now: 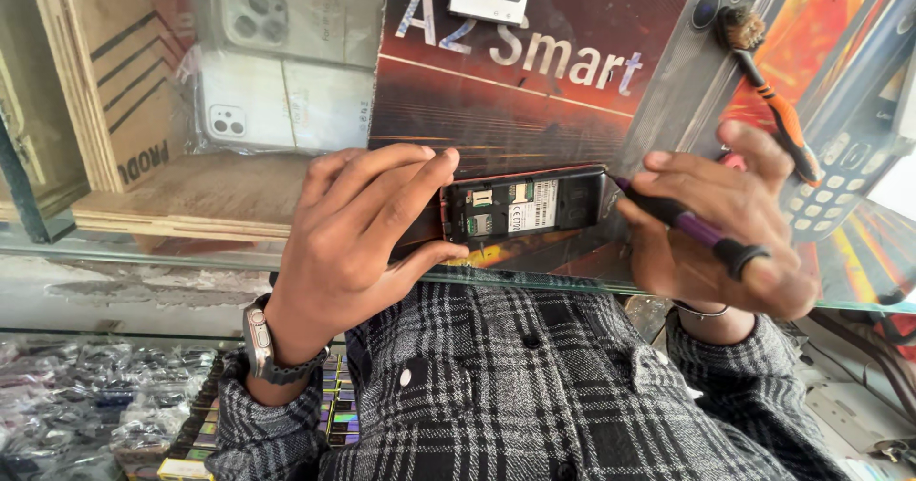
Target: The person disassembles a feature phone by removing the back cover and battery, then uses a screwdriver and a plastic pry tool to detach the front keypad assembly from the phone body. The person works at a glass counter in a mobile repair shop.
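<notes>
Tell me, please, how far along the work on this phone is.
Done: the phone has its back cover off and its battery bay empty, slots exposed. In hand: the left hand grips it while the right hand sets a purple screwdriver at its end. Left: the inner body is not yet opened.

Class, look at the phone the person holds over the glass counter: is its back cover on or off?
Off. The phone lies back-up in the left hand, its card slots and label exposed; the right hand sets a purple screwdriver at its edge.
</notes>
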